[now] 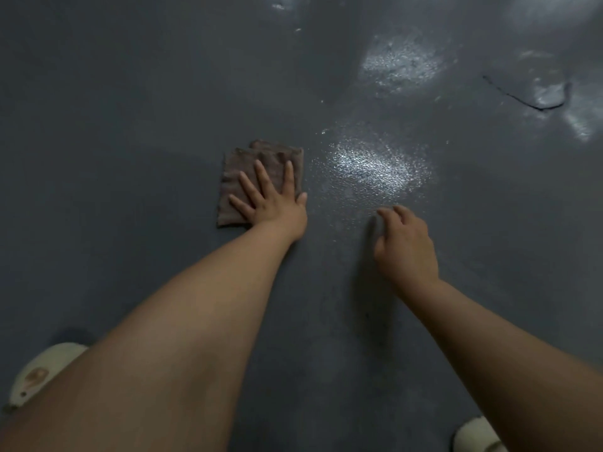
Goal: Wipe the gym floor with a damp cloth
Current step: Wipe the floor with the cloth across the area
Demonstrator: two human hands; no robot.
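I judge the wiping to be under way but far from finished. My left hand lies flat, fingers straight and spread, pressing the folded brown cloth onto the grey gym floor just left of the frame's centre. Directly right of the cloth a glistening wet patch catches the light, and more shiny patches sit toward the upper right, which suggests that side has been gone over. The floor to the left of the cloth and across the upper left looks matt and dry, so I take that as the stretch still to do.

My right hand is at centre right with fingers loosely curled, grasping nothing; whether its fingertips touch the floor I cannot tell.

A dark curved crack or seam runs through the flooring at the upper right, with what looks like a lifted flap beside it; the cloth could snag there. A pale slipper shows at the lower left and another slipper at the bottom right edge. Nothing lies in the cloth's path to the left.
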